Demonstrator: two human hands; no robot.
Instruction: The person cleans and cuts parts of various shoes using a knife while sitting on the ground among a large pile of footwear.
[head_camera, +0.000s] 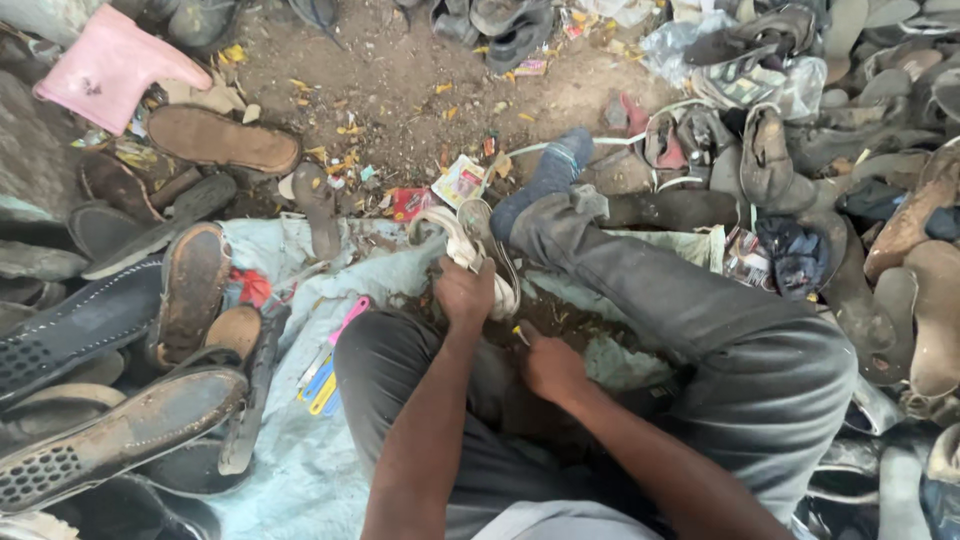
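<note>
I sit on the ground with my legs bent. My left hand (465, 293) grips a worn whitish sandal (470, 245) with pale straps, holding it upright between my knees. My right hand (550, 365) is closed on a small tool (522, 333) with a yellowish tip, held close to the sandal's lower edge. What the tool is exactly, I cannot tell. My right leg in grey trousers (680, 290) stretches out to the upper left, ending in a blue sock (555, 165).
A pale blue sheet (300, 450) lies under me, with pink, blue and yellow sticks (328, 365) on it. Worn soles and sandals (120, 330) pile at the left, more shoes (850, 150) at the right. A pink boot (110, 65) lies top left on littered dirt (400, 80).
</note>
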